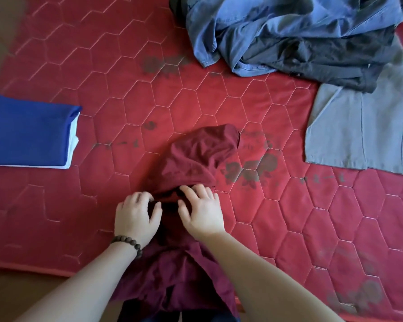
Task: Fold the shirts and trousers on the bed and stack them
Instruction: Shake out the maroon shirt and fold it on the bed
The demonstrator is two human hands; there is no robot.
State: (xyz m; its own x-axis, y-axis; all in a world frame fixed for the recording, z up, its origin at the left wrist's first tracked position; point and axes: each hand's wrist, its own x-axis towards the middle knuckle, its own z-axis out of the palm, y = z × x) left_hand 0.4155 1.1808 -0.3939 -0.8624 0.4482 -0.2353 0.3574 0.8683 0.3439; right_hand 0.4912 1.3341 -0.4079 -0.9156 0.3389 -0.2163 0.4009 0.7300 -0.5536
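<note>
Gripping the bunched middle of a maroon garment (pixel 196 159), both hands work side by side near the front edge of the bed (pixel 289 205). The left hand (pixel 135 217), with a beaded bracelet (pixel 128 245) on its wrist, has its fingers curled down into the cloth and the thumb hooked toward the dark fold between the two hands. The right hand (pixel 200 210) lies just beside it, fingers bent and slightly fanned over the same gathered ridge, the thumb tucked in against the fabric. The garment is crumpled rather than flat: one end mounds up beyond the fingertips, and the other end spills back under the forearms and over the bed's near edge. At the left of the red quilted cover sits a folded stack (pixel 30 133), blue on top with white layers showing beneath. At the upper right lies an unfolded heap: a blue shirt (pixel 265 31) over a dark garment (pixel 323 56), with grey trousers (pixel 358 126) lying flat below them, well apart from the hands.
</note>
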